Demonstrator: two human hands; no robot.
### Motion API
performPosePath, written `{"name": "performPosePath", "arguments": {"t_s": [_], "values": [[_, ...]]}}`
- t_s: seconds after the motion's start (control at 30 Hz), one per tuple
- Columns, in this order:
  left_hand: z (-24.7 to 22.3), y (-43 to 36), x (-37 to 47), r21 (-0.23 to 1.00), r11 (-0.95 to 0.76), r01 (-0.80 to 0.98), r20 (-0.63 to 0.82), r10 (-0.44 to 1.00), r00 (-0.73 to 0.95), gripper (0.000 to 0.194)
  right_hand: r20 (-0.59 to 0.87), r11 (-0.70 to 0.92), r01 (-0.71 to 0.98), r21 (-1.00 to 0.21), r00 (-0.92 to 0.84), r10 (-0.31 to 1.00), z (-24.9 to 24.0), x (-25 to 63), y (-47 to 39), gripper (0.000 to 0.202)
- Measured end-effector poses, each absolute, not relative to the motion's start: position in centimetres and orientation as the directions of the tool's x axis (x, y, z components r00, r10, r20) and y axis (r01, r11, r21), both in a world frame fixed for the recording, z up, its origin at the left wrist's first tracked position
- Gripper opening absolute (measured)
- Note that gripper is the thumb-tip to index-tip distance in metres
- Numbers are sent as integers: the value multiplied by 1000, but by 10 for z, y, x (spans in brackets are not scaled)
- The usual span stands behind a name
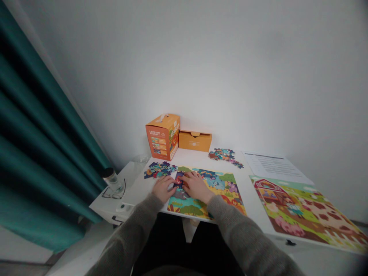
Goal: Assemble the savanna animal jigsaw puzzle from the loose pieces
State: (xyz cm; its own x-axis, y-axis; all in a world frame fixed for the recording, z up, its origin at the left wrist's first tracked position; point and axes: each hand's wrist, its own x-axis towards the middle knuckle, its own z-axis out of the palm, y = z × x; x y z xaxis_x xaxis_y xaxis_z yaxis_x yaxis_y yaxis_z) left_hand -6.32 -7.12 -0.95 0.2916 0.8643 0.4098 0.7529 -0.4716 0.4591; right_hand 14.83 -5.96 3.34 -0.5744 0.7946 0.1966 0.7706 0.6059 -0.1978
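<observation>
A colourful animal picture board (191, 210) lies flat at the table's front edge, with dark puzzle pieces on its upper part. Over its left side, my left hand (163, 188) has thumb and fingers closed at a small dark blue and red puzzle piece (178, 179). My right hand (197, 186) rests on the board just right of that piece, its fingers bent and its fingertips near the piece's right edge; whether it grips anything is hidden. Loose puzzle pieces (159, 170) lie in a pile behind my left hand. Another pile of pieces (222, 154) sits at the back right.
An orange box (162, 140) and a lower yellow-orange box (195, 141) stand at the wall. Printed sheets (276, 166) and a farm picture (307, 211) lie right. A jar (112, 180) and glasses (116, 196) sit on the left cabinet, beside a green curtain (43, 161).
</observation>
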Motion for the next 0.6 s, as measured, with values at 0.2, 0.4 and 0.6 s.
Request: {"name": "performPosePath", "arguments": {"t_s": [0.2, 0.4, 0.6], "values": [[-7, -70, -63, 530, -424, 734, 369, 895, 250, 20, 196, 610, 770, -188, -579, 792, 33, 148, -61, 37], [-5, -72, -62, 555, -440, 706, 396, 886, 240, 21, 210, 617, 764, -190, -582, 786, 33, 149, -60, 38], [-4, -65, -74, 536, -466, 704, 548, 826, 130, 20, 193, 627, 739, -246, -597, 779, 33, 156, -57, 43]]}}
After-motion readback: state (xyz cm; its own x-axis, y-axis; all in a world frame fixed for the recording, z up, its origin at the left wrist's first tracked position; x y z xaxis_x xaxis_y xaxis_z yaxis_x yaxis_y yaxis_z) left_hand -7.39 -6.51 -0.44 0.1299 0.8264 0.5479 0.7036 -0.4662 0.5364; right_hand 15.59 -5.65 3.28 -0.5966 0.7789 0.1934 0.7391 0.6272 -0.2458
